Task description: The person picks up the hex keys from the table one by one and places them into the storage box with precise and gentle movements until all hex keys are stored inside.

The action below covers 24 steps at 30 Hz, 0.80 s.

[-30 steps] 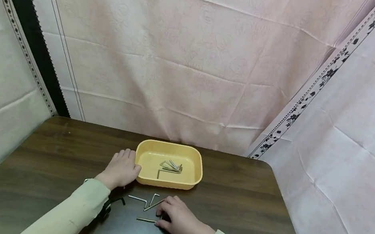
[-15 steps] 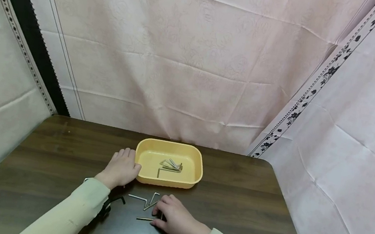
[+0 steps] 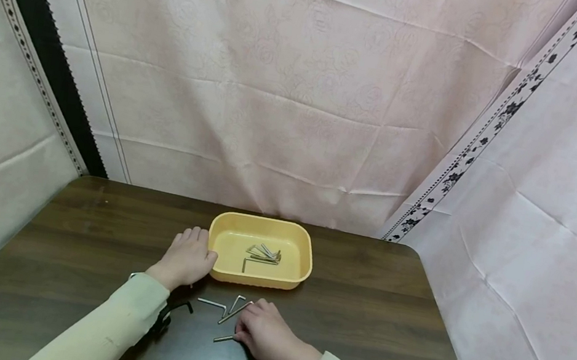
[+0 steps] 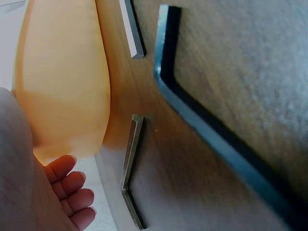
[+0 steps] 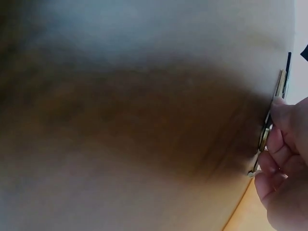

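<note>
no readable text, labels or numbers anywhere

We see our left hand [image 3: 189, 259] resting flat on the table [image 3: 385, 319], its fingers touching the left wall of the yellow tray [image 3: 255, 277]. Several hex keys [image 3: 261, 256] lie in the tray. Our right hand [image 3: 265, 333] rests near the tray, fingertips on a loose key [image 3: 222, 338]. Two more keys [image 3: 224, 307] lie just beyond it.

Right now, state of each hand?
Left hand: open, resting against the tray.
Right hand: fingers curled on a hex key; grip unclear.
</note>
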Available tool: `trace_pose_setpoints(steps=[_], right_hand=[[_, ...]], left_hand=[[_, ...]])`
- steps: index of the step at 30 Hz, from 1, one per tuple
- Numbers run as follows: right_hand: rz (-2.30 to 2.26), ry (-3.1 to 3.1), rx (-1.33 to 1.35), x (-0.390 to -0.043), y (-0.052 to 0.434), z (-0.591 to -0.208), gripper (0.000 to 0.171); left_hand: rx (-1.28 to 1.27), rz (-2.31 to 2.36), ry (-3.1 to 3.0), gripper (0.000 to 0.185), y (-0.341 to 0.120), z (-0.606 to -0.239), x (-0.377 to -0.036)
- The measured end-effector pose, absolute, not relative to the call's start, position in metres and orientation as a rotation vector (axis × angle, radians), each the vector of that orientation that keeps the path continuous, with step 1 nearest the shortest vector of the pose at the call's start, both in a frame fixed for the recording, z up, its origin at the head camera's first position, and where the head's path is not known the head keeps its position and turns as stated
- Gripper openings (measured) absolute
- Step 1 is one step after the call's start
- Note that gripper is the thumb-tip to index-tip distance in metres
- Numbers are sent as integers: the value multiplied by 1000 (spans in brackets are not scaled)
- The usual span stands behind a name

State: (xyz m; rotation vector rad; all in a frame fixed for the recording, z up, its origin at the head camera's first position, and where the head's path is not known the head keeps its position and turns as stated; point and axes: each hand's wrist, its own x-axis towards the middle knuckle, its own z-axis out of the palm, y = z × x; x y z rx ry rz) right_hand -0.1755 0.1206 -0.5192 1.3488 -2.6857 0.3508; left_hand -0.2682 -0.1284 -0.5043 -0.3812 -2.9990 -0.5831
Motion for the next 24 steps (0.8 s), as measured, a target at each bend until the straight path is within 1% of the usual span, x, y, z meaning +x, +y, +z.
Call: trace_pose_setpoints(steps=[6,13,19,24], right_hand=[[342,-2675,1346,-174,123,-519,8],[381,-2552,1290,-182,130,-496,4],[343,-2424,1240,-202,143,-471,6],[487,-2438,1121,-227,155,-460,7]], left_hand=[[-379,-594,-3012,30,-129,-504,-267],[-386,-594,-3006,27,-129,-504,-267],[-375,-604,-3008,29,-129,-503,-268],[-370,-608,-3008,29,-128,-504,-268]])
